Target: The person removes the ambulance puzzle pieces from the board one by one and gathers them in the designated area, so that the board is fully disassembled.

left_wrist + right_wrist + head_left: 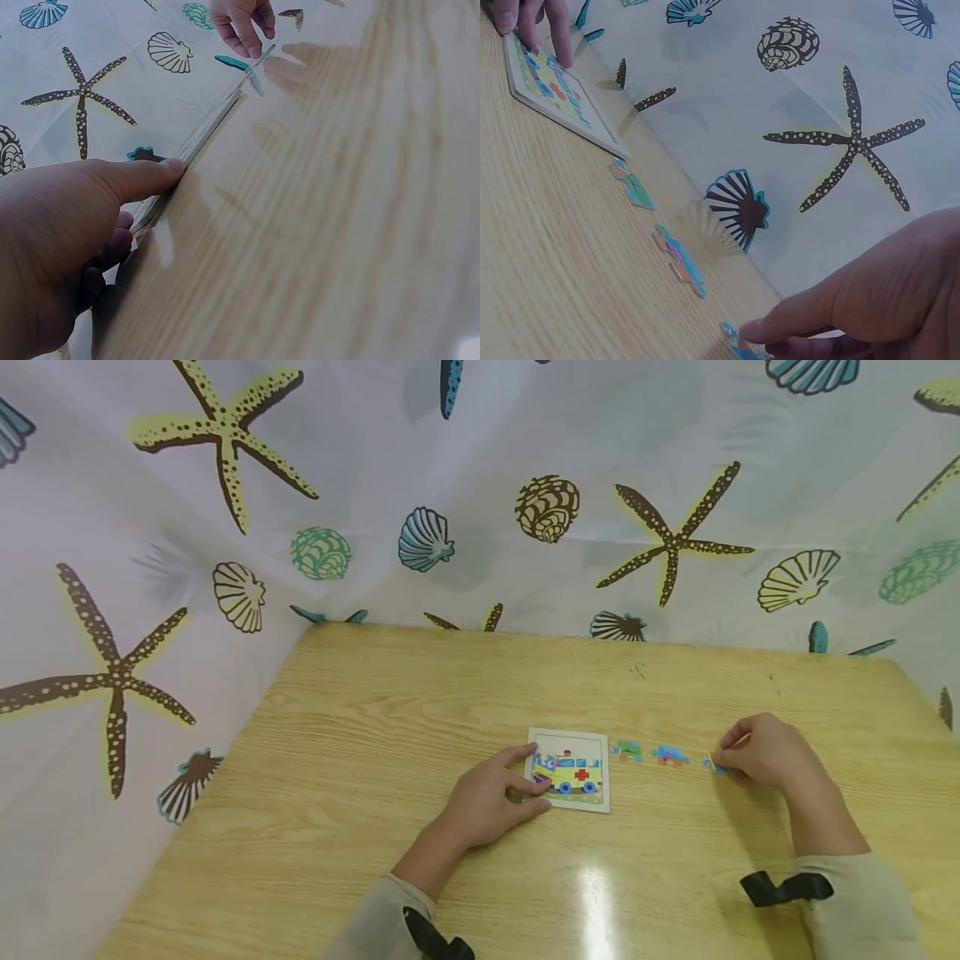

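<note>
Hands (487,797) (768,752) at puzzle (572,768) — red cross (582,775)

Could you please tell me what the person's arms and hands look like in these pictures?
Both arms wear pale beige sleeves: the left sleeve and the right sleeve each end near the wrist. A black band-like piece shows at the left cuff and another at the right. The left hand and right hand are ungloved.
</note>
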`<state>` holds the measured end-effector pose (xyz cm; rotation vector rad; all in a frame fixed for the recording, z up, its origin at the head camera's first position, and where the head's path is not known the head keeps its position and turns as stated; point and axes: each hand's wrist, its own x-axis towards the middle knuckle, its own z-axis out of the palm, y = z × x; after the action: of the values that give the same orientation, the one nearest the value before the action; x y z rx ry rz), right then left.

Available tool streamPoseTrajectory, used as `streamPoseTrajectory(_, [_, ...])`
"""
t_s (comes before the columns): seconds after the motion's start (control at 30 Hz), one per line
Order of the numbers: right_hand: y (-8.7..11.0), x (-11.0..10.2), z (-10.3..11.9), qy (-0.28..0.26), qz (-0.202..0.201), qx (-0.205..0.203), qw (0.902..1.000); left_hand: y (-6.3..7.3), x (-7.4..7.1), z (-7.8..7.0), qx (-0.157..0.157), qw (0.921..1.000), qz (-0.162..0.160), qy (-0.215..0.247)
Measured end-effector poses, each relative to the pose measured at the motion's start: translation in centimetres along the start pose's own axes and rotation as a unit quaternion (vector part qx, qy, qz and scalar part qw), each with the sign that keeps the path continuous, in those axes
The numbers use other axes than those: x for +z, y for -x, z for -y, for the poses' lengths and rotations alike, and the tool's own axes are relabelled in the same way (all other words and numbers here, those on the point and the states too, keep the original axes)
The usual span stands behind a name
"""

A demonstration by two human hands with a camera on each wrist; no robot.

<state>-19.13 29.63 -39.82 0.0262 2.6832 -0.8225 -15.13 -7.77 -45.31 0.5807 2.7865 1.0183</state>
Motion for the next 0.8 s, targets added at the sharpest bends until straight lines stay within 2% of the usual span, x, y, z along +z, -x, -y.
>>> streamPoseTrajectory(0.17, [-0.5,0.5,1.0,-0.039,0.015,-0.033,0.9986,0.0,-0.1,-0.1,-0.002,1.0000,0.000,-0.004])
streamPoseTrajectory(0.4, [-1.4,2.3,2.8,-0.110,0.049,-0.063,0.9907,-0.1,0.0,0.0,0.002,0.9999,0.004,-0.012])
streamPoseTrajectory(0.6, [-2.0,3.1,4.8,-0.090,0.047,-0.082,0.9914,-0.1,0.0,0.0,0.002,0.9999,0.001,-0.013])
streamPoseTrajectory(0.8, [-2.3,4.1,7.2,-0.070,0.066,-0.111,0.9892,0.0,-0.2,0.0,0.001,1.0000,-0.003,-0.006])
